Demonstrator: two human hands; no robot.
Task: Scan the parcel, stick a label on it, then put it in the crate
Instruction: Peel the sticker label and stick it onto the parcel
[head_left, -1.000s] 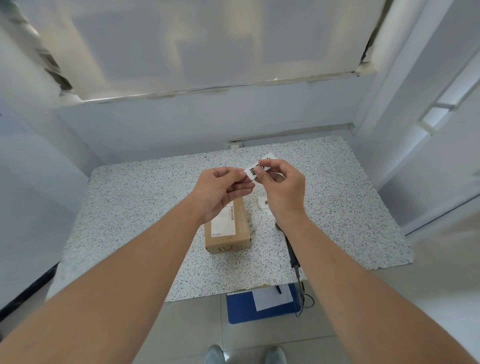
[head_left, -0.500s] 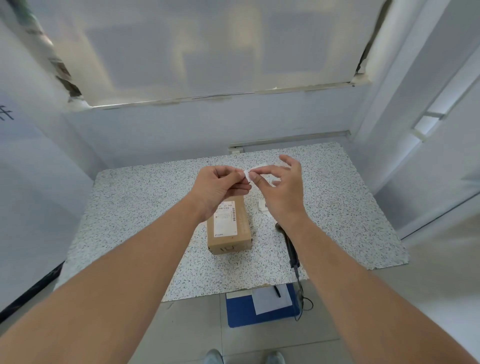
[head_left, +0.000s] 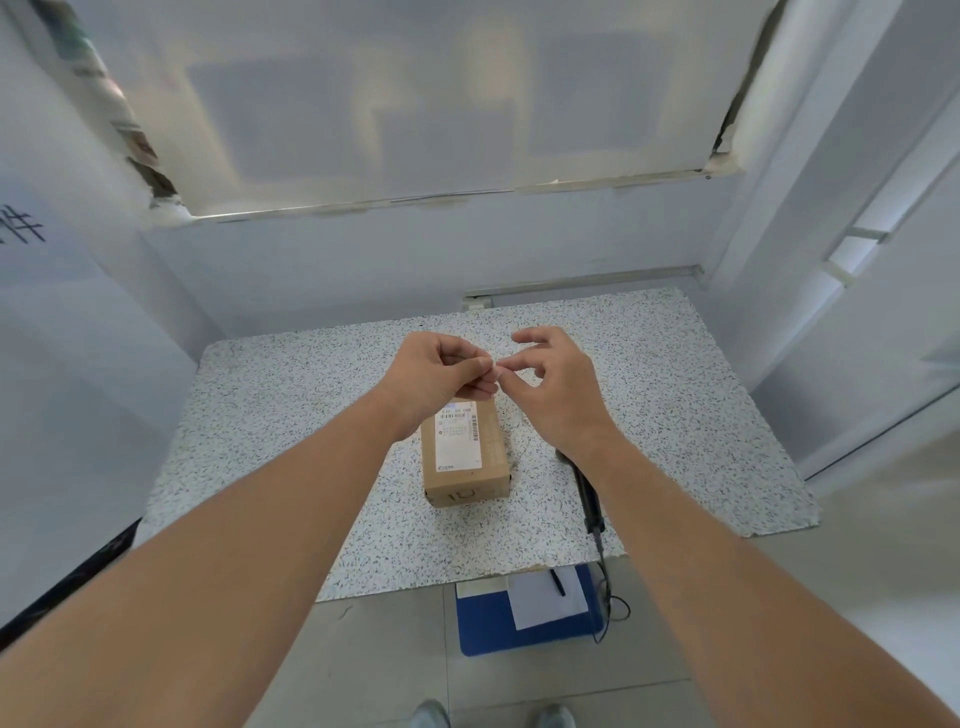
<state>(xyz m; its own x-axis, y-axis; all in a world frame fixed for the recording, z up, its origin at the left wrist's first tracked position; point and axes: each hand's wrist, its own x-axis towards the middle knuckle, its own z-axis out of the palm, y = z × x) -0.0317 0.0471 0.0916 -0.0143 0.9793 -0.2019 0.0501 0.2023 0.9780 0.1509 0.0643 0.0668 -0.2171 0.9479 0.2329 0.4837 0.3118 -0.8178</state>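
Observation:
A small brown cardboard parcel (head_left: 465, 457) with a white printed shipping sticker on top lies on the speckled table (head_left: 270, 431). Above its far end, my left hand (head_left: 441, 374) and my right hand (head_left: 553, 387) meet at the fingertips. They pinch a small white label (head_left: 497, 367), seen almost edge-on and mostly hidden by my fingers. A black handheld scanner (head_left: 584, 491) lies on the table to the right of the parcel, partly under my right forearm, its cable hanging over the front edge.
A blue crate (head_left: 488, 623) sits on the floor beneath the table's front edge, with white paper and a black pen in it. Walls close in the table at the back and both sides. My shoes show at the bottom edge.
The label has turned from face-up with its barcode showing to nearly edge-on between my fingertips. My right hand's fingers have spread. Both hands stay above the parcel's far end.

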